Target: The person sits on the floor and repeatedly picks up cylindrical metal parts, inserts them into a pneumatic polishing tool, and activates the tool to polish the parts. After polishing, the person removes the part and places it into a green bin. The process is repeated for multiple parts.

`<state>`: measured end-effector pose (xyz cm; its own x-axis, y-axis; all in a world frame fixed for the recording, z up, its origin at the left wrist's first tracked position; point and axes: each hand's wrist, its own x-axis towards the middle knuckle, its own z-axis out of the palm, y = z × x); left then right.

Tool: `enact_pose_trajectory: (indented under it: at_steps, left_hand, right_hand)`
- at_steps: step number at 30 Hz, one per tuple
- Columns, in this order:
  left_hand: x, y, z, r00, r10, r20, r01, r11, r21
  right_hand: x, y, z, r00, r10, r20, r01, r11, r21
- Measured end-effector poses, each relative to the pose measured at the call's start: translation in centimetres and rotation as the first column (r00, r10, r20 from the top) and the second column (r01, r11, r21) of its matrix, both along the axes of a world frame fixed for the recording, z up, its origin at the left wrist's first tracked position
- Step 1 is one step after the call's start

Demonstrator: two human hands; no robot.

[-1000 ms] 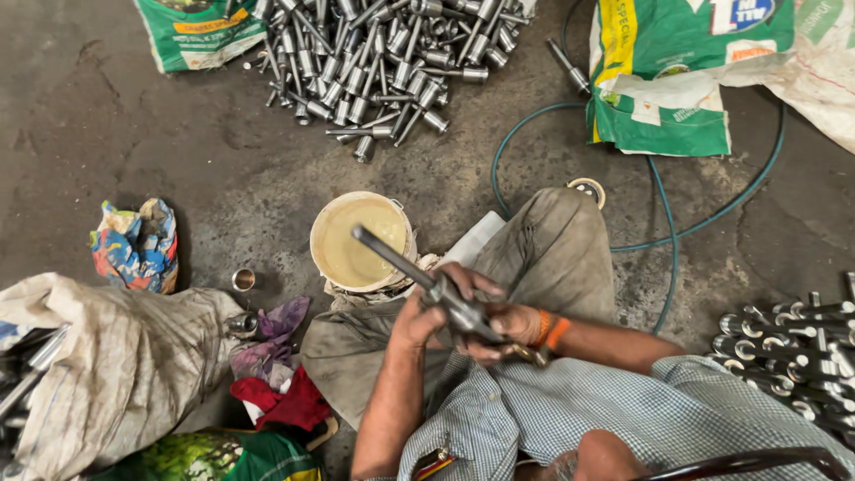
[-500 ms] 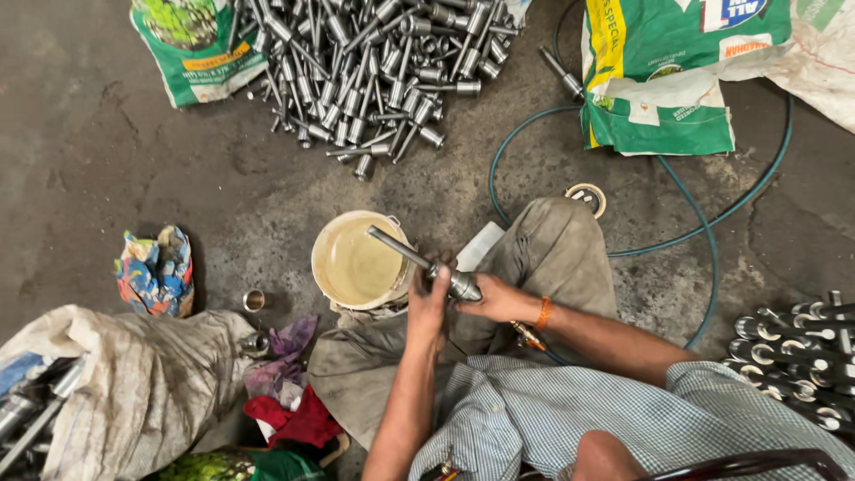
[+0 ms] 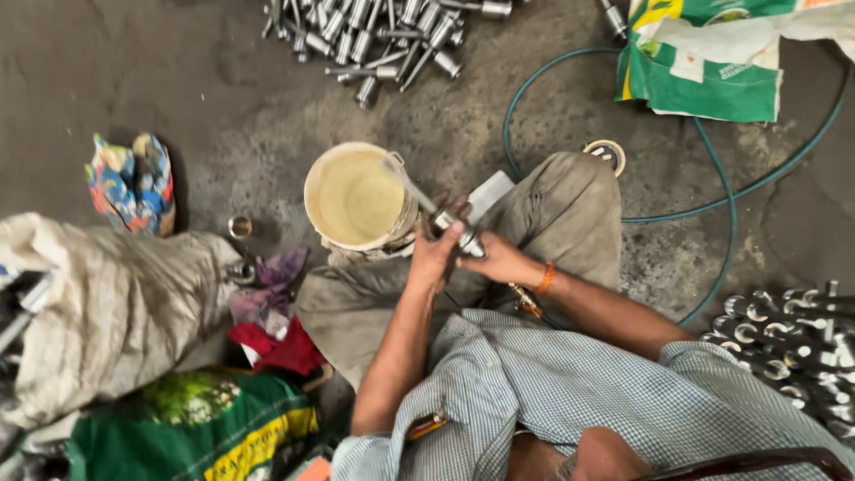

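Both my hands meet over my lap around one long metal rod part (image 3: 426, 203) with a thicker collar at its near end. My left hand (image 3: 435, 256) grips the collar from below. My right hand (image 3: 499, 260), with an orange band at the wrist, holds the same end from the right. The thin shaft points up and left over a cream plastic bucket (image 3: 322, 200) of pale paste that stands on the floor in front of my knee.
A pile of similar metal parts (image 3: 374, 31) lies at the top. More shiny parts (image 3: 788, 334) are stacked at the right. A green hose (image 3: 712, 169) loops by a green-white sack (image 3: 704, 62). Cloth bags (image 3: 107, 312) and rags (image 3: 267, 330) lie left.
The view has shifted, so the pile and sack sit higher and the bucket nearer the middle. My hands have moved up with the rod, whose shaft now reaches over the bucket.
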<state>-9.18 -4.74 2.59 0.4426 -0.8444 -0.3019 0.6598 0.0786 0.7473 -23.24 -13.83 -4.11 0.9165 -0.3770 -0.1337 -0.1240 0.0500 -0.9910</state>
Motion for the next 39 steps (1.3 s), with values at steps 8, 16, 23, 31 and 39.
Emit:
enact_pose_trajectory:
  at_steps: [8, 16, 23, 31, 39]
  left_hand:
    - [3.3, 2.8, 0.2, 0.963, -0.041, 0.266, 0.041, 0.999, 0.006]
    - [1.5, 1.0, -1.1, 0.975, -0.028, 0.219, 0.03, 1.0, -0.005]
    - [2.0, 0.1, -0.9, 0.963, -0.027, 0.269, 0.092, 0.969, -0.232]
    - [4.5, 1.8, 2.8, 0.988, 0.126, 0.087, -0.135, 0.986, 0.101]
    - [4.6, 2.6, 0.0, 0.979, 0.063, 0.194, -0.026, 0.981, -0.19]
  right_hand:
    - [-0.8, 0.2, 1.9, 0.999, -0.013, 0.031, 0.012, 1.0, 0.021]
    - [-0.3, 0.3, 3.9, 0.967, -0.182, -0.18, 0.145, 0.969, -0.202]
    - [-1.0, 1.2, 5.5, 0.996, -0.057, -0.064, 0.036, 0.956, -0.292]
    - [-0.4, -1.3, 6.4, 0.942, -0.256, -0.216, 0.215, 0.957, -0.195]
    - [1.7, 0.1, 3.0, 0.99, -0.112, 0.082, 0.117, 0.991, -0.066]
